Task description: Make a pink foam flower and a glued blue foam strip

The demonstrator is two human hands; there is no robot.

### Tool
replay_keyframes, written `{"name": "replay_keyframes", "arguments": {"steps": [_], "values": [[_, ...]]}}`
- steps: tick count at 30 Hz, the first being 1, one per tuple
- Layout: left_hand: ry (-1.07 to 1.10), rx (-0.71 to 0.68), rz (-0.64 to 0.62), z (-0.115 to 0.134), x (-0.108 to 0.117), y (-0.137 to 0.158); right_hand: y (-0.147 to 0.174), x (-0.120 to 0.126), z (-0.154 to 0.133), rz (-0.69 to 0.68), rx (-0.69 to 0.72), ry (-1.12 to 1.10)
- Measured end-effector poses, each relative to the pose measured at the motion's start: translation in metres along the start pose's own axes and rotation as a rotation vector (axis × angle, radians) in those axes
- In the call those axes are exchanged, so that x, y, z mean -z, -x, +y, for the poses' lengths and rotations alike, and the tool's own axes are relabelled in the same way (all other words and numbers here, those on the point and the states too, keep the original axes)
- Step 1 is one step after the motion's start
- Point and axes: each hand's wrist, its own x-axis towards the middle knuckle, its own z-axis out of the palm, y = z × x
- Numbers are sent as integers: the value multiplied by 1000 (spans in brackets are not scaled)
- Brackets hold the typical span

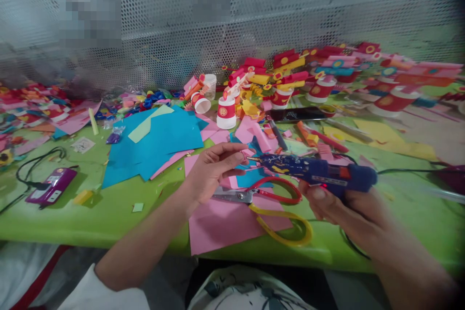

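Observation:
My right hand is wrapped round the handle of a blue hot glue gun, whose metal nozzle points left. My left hand pinches a small piece of pink paper between thumb and fingers, right at the nozzle tip. Whether the nozzle touches the paper I cannot tell. Below the hands lie scissors with one red and one yellow handle loop. They rest on a pink paper sheet, their blades partly hidden by my left hand.
Blue paper sheets lie to the left, a purple power strip with a cable farther left. Red-and-white paper cups with rolled-paper decorations line the back, before a perforated metal panel. A dark phone lies among paper scraps.

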Motion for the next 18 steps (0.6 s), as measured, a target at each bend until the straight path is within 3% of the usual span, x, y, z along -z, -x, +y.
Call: {"name": "replay_keyframes", "arguments": {"steps": [9,18], "values": [[-3,2,-8,1,1,0,2,1,4,-24,-5,22],[12,-1,-11,1,1,-1,0,3,-1,54,-65,39]]}}
